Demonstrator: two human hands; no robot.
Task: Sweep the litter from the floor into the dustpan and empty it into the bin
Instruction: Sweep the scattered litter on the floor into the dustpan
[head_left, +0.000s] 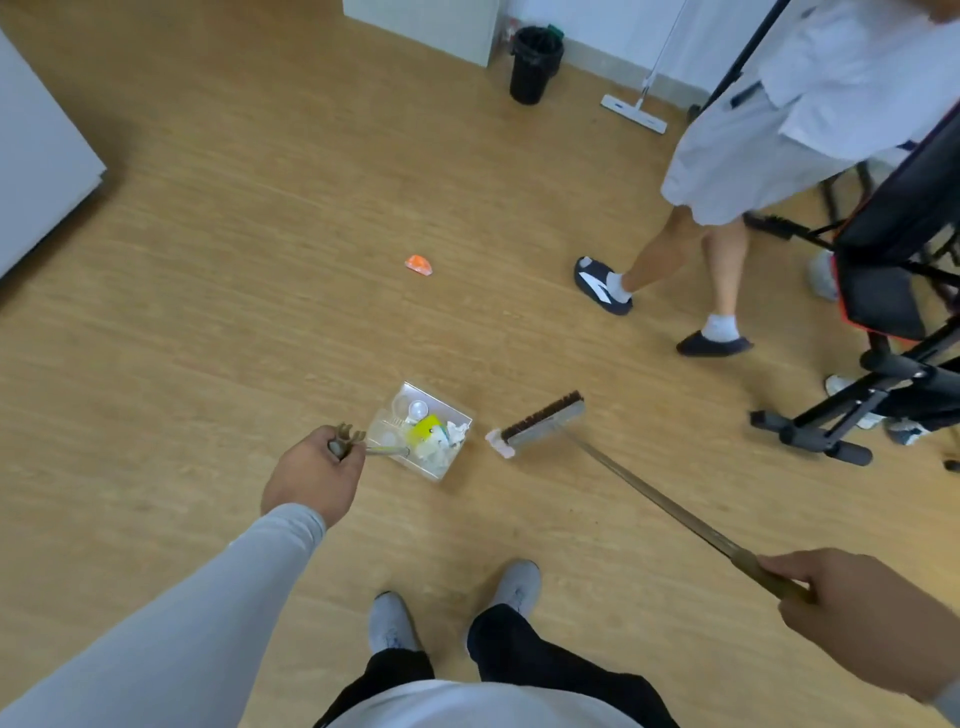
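Note:
My left hand (316, 472) grips the top of the dustpan's upright handle. The clear dustpan (451, 405) sits on the wooden floor, holding a yellow wrapper, white paper scraps and clear plastic bits. My right hand (852, 613) grips the long broom handle at the lower right. The broom head (545, 422) lies just right of the dustpan's open side, with a pink-white scrap (497, 442) against its near end. An orange wrapper (418, 265) lies alone on the floor farther ahead. The black bin (535, 65) stands by the far wall.
Another person in pale clothes and dark slippers (602, 286) stands at the right. Black stand legs (831, 431) and equipment crowd the right edge. A flat mop (634, 113) leans by the far wall. White cabinets (41, 171) sit at left and back.

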